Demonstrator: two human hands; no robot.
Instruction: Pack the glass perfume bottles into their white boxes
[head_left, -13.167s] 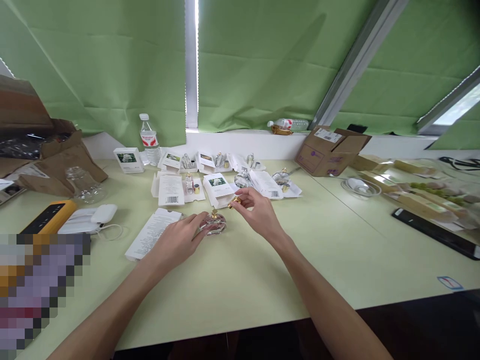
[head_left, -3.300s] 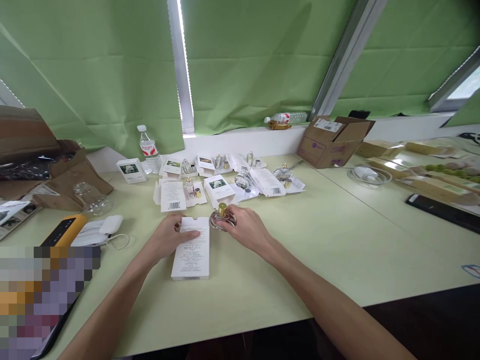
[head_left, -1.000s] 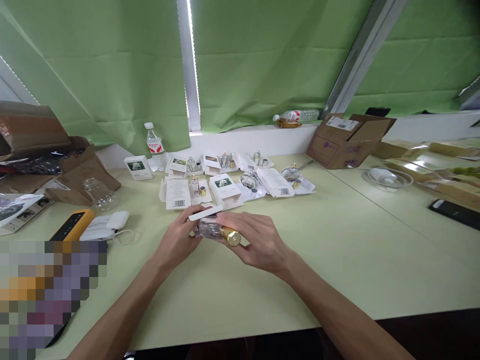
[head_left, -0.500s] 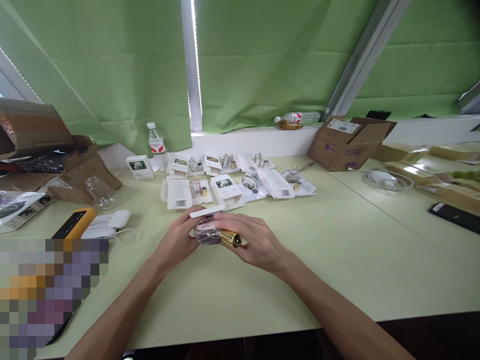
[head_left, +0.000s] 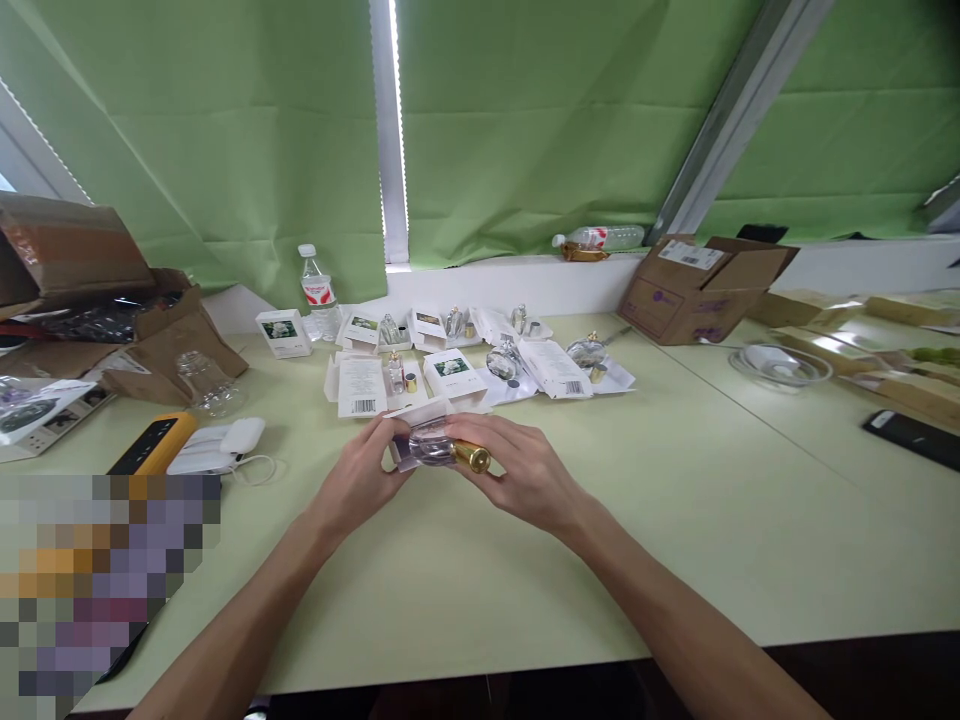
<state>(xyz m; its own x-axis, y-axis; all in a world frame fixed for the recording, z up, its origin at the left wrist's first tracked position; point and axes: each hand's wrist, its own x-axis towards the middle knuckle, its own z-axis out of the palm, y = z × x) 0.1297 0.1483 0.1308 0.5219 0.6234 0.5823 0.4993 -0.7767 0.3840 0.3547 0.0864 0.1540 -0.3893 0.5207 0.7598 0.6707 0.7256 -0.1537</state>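
Note:
Close in front of me, above the table, my left hand [head_left: 361,468] is closed around the side of a small open box [head_left: 411,409] whose white flap stands up at the back. My right hand [head_left: 529,472] grips a clear glass perfume bottle [head_left: 433,446] with a lilac tint. Its gold cap [head_left: 472,457] points right and toward me. The bottle lies at the mouth of the box, partly covered by my right fingers. How deep it sits inside, I cannot tell. Just beyond stand a white box with a flower picture [head_left: 454,372] and another small perfume bottle [head_left: 395,374].
More opened perfume packs, including a round bottle [head_left: 502,363], spread along the back. A water bottle [head_left: 319,293] stands behind them. Cardboard boxes flank both sides, one at right [head_left: 690,297]. A yellow device [head_left: 152,444], white charger [head_left: 217,447] and black phone [head_left: 911,438] lie on the table [head_left: 675,540].
The bottle and box have shifted slightly up and right in view. More of the box now shows at the bottle's left side, and its flap is tilted more upright.

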